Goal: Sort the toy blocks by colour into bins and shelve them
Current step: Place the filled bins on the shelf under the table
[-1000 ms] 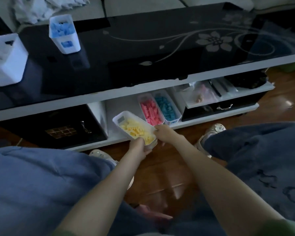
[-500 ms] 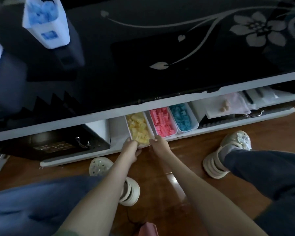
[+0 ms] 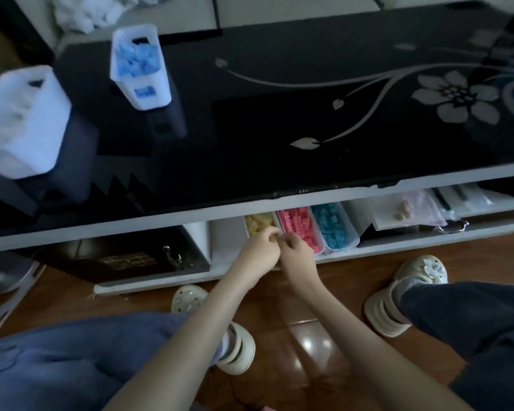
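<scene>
Bin of yellow toy blocks (image 3: 258, 223) sits on the white lower shelf (image 3: 226, 241) beneath the black glass worktop (image 3: 279, 120), its far part tucked under the worktop's white edge and its near end covered by both hands. Just beside it stands a clear bin of pink blocks (image 3: 301, 228), and next to that a clear bin of teal blocks (image 3: 335, 231), the three lined up side by side. The left hand (image 3: 260, 253) lies over the yellow bin's near end with its fingers curled. The right hand (image 3: 298, 256) is close against it, fingers curled too, at the seam between the yellow and pink bins. The rim is hidden under them, so I cannot tell whether either hand grips it. Further right on the shelf lies a clear plastic bag (image 3: 419, 207) with small pale pieces inside. Left of the shelf opening is a dark drawer front with a metal handle (image 3: 125, 256). On the worktop, well apart from the hands, stand a white bin of light blue blocks (image 3: 137, 69) and, at the left edge, a blurred white bin (image 3: 21, 123). Pale clog shoes (image 3: 419, 274) rest on the brown wooden floor (image 3: 57, 298).
</scene>
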`<control>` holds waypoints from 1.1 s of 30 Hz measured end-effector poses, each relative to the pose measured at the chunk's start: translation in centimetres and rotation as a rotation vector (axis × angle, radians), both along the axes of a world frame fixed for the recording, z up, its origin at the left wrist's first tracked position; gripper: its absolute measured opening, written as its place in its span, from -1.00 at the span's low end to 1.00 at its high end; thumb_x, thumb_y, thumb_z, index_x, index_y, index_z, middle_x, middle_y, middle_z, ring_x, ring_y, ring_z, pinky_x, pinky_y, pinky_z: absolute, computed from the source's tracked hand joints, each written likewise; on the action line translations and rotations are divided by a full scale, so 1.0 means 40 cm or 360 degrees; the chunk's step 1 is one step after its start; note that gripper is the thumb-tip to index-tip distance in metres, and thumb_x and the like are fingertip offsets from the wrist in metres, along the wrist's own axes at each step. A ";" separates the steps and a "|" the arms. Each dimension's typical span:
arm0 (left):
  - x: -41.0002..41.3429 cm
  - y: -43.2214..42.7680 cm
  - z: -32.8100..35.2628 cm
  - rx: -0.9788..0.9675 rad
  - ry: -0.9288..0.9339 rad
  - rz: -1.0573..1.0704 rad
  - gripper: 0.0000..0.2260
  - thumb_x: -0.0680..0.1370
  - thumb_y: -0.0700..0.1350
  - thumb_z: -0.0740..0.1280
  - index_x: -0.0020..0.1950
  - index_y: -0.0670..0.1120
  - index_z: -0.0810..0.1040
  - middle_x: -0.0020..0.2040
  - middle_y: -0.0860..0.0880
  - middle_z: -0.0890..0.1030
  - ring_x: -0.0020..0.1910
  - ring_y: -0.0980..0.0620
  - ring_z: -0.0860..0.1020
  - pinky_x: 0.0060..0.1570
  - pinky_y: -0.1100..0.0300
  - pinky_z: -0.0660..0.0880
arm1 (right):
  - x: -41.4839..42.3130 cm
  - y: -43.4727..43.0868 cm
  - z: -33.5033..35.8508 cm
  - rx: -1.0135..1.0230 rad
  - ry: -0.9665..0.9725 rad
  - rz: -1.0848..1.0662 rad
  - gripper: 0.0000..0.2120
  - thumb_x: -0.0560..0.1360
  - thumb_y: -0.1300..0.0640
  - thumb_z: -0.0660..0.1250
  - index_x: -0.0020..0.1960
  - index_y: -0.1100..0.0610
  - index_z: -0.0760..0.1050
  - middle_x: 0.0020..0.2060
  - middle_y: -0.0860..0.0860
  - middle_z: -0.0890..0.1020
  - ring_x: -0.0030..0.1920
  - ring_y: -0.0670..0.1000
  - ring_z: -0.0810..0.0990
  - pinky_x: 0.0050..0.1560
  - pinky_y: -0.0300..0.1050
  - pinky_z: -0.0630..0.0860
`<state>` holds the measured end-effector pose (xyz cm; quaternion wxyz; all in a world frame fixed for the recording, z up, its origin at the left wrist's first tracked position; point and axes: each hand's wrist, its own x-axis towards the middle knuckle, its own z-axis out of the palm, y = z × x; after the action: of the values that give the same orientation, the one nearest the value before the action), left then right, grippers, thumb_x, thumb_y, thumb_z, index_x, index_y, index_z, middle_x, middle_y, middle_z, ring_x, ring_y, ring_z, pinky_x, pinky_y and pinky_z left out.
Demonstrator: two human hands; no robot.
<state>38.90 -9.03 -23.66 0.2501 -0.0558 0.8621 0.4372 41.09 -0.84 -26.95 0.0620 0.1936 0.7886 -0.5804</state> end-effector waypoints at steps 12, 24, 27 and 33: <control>-0.123 -0.281 0.429 0.0603 0.0265 0.0473 -0.82 0.63 -0.04 0.20 0.09 -0.07 0.54 0.04 -0.08 0.62 0.00 0.00 0.61 0.05 0.10 0.57 | -0.228 -0.156 0.412 0.0225 0.0686 0.0452 -0.82 0.51 0.17 0.22 0.10 0.12 0.44 -0.36 0.00 0.57 -0.36 -0.02 0.56 -0.30 -0.09 0.52; -0.371 -0.397 0.341 0.0721 0.0068 0.1098 -0.60 0.62 -0.17 0.15 0.47 -0.11 0.24 0.13 -0.06 0.46 0.05 0.02 0.54 -0.15 0.16 0.56 | -0.603 -0.368 0.360 0.0878 0.0856 0.0853 -0.27 0.44 0.29 0.22 0.52 0.11 -0.02 0.40 0.09 0.17 0.30 0.16 0.25 0.22 -0.06 0.28; -0.394 -0.412 0.326 0.0800 0.0079 0.1197 -0.56 0.62 -0.16 0.17 0.50 -0.11 0.20 0.14 -0.09 0.46 0.06 0.00 0.55 -0.17 0.14 0.56 | -0.625 -0.364 0.354 0.1015 0.0875 0.0820 -0.54 0.52 0.18 0.20 0.40 0.18 0.23 0.39 0.11 0.20 0.29 0.16 0.29 0.22 -0.05 0.37; -0.358 -0.382 0.335 0.0941 0.0108 0.1196 -0.66 0.64 -0.01 0.15 0.38 -0.08 0.36 0.15 -0.08 0.47 0.10 -0.03 0.53 0.02 0.06 0.55 | -0.553 -0.299 0.391 0.0942 0.0765 0.0808 -0.68 0.62 -0.02 0.04 -0.03 0.19 0.41 -0.12 0.10 0.45 -0.08 0.08 0.41 -0.03 -0.06 0.37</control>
<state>24.58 -24.32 -10.28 0.0516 -0.2759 0.6284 0.7255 18.98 -12.81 -11.33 -0.0404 -0.1366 0.9349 -0.3251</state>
